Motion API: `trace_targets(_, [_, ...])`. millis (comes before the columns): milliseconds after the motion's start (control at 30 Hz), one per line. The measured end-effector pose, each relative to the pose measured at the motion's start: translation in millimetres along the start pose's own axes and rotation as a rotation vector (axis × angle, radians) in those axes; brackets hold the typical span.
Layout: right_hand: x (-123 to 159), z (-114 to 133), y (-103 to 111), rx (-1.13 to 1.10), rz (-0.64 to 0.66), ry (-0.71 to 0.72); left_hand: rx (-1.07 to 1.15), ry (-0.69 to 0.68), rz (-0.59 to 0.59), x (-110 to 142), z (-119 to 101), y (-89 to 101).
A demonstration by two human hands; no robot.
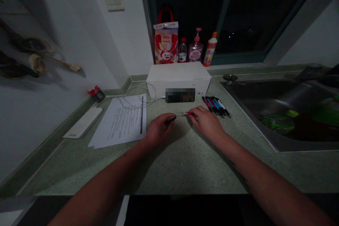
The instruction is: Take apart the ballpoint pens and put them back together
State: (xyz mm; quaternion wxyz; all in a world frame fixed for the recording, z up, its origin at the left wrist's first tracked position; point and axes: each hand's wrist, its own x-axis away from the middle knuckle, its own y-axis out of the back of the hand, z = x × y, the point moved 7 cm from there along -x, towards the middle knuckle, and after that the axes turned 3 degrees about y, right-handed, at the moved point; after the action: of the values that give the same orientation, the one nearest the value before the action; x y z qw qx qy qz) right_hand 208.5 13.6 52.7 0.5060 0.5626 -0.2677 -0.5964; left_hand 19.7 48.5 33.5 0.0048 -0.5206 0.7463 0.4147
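Note:
Above the middle of the green speckled countertop (pixel 185 169), my left hand (pixel 158 127) is closed on a short black pen part (pixel 170 120) that points up to the right. Facing it, my right hand (pixel 208 123) pinches a red pen piece (pixel 189 113) with a thin pale tip directed left. A small gap separates the two pieces. Just beyond my right hand lies a row of several pens (pixel 215 106), with red, blue and white barrels and black ends. My fingers cover part of both held pieces.
A white box (pixel 178 74) stands at the back with a dark phone (pixel 180 96) against it. Printed sheets (pixel 119 123), a white cable (pixel 150 100) and a flat white box (pixel 84 123) lie left. At right is a steel sink (pixel 265 137); bottles (pixel 195 50) line the windowsill.

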Motion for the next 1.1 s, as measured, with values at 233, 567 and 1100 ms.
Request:
trace_targets(233, [0.4,0.8,-0.8,0.016,0.012,0.02,-0.033,-0.041,-0.047,-1.9,-5.3,7.4])
trace_targets(567, [0.4,1.6,-6.2,0.056,0.089,0.024,-0.087,-0.081,0.044,-2.1,-7.6,0.6])
trace_targets(1100, [4.8,24.0,-13.4,-0.18,0.164,0.216,-0.043,0.025,0.183,-3.6,-1.5,-11.1])
